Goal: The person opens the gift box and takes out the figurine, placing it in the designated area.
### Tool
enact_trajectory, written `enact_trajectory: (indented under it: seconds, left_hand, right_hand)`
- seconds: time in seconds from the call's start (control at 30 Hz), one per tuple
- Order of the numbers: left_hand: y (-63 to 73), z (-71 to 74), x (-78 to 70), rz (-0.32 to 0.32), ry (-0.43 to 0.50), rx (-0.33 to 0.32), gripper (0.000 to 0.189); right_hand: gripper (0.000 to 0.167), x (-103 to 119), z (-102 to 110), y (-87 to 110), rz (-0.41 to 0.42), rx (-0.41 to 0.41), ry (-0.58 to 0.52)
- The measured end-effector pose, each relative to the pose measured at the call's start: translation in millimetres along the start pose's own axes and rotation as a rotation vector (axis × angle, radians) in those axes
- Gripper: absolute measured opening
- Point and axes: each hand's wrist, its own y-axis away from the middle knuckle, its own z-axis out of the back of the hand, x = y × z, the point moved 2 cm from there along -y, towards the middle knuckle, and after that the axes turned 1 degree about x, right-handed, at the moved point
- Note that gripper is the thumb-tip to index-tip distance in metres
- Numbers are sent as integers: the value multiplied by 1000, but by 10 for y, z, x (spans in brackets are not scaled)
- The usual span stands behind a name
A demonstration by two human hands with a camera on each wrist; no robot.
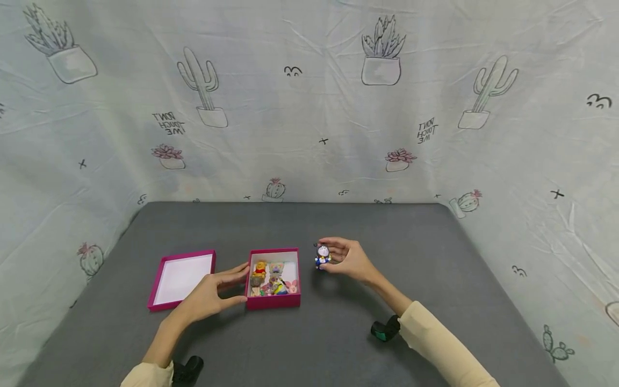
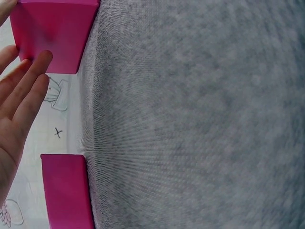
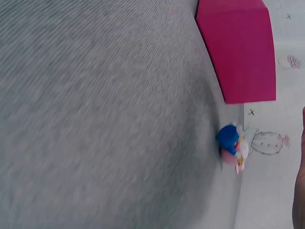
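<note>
Your left hand (image 1: 207,295) has its fingers extended and touching the pink box (image 1: 273,302) just to their right, toy figures (image 1: 276,271) inside; the lid (image 1: 185,275) lies left of those fingers. Your right hand (image 1: 351,261) has the blue-and-white figurine (image 1: 322,257) between thumb and fingers; I cannot tell whether they grip it.

The head view looks forward and down from above the fingers (image 2: 33,76), the wrist views, turned sideways, from close behind them, all sharing the pink box (image 1: 273,302)
</note>
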Motion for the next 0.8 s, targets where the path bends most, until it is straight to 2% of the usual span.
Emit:
enact_trajectory:
  seconds: [0.27, 0.5, 0.8]
  left_hand:
    - [0, -4, 11, 2, 1, -8, 71]
    - [4, -14, 6, 2, 1, -6, 71]
    - [9, -29, 24, -11, -5, -10, 71]
  right_hand:
    - [54, -30, 149, 97, -20, -33, 16]
    - [57, -103, 292, 192, -34, 1, 26]
    - [59, -206, 506, 340, -74, -6, 64]
